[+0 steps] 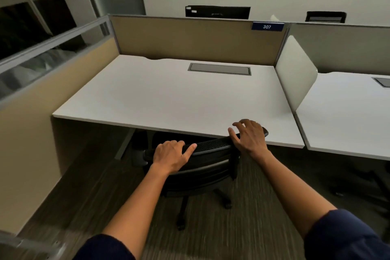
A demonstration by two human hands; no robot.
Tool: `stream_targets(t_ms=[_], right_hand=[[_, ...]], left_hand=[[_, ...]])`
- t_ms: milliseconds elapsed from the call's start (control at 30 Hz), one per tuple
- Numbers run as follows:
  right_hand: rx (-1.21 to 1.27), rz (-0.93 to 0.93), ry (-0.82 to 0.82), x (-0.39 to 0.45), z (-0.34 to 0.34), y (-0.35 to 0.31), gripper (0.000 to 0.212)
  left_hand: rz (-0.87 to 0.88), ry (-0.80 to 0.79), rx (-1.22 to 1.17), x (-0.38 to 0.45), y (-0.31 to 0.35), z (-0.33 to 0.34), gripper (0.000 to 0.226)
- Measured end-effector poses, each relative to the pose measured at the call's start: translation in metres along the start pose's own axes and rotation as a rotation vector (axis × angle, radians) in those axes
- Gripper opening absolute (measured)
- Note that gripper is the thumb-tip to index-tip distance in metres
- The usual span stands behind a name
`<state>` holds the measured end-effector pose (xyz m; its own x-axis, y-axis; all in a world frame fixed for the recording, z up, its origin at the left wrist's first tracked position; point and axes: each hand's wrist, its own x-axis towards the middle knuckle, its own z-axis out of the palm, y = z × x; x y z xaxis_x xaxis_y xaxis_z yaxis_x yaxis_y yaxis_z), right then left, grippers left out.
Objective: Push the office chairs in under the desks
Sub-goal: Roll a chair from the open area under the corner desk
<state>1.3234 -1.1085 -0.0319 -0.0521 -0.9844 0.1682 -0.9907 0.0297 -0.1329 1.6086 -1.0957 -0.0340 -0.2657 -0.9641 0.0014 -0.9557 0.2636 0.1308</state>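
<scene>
Chair: black mesh, seat already beneath the desk; top of the backrest sits at the desk's front edge, its right end overlapping the edge in this view
Base: castor legs show on the carpet behind the backrest, not yet under the desktop
Left hand: rests on the left part of the backrest top, fingers loosely curled over it, index finger stretched along the rim
Right hand: lies on the right end of the backrest, fingers spread and slack, no firm clasp evident
Progress: judged nearly complete for this chair; little or no travel left before the backrest meets the desk
Remaining: a second desk stands to the right, with dark chair parts in shadow below it; whether that chair is tucked in cannot be told
Marker: plate 307 on the partition
</scene>
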Motion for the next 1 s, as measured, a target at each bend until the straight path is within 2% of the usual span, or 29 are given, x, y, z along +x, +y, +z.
stream_targets(t_ms=[167,333,633,1000], right_hand=[[-0.073,-0.013,-0.119,-0.006,-0.009,0.002,0.06],[-0.1,-0.032,-0.13,-0.018,-0.011,-0.007,0.064],[-0.114,-0.105,-0.09,-0.048,-0.005,-0.036,0.072],[-0.135,-0.02,0.034,-0.108,0.004,-0.096,0.065]], left_hand=[[0.004,0.03,-0.016,-0.003,0.002,-0.002,0.073],[0.001,0.053,-0.023,-0.014,-0.004,0.001,0.066],[-0.034,0.045,-0.058,-0.036,-0.035,0.001,0.069],[0.089,0.052,-0.151,-0.081,-0.092,-0.006,0.069]])
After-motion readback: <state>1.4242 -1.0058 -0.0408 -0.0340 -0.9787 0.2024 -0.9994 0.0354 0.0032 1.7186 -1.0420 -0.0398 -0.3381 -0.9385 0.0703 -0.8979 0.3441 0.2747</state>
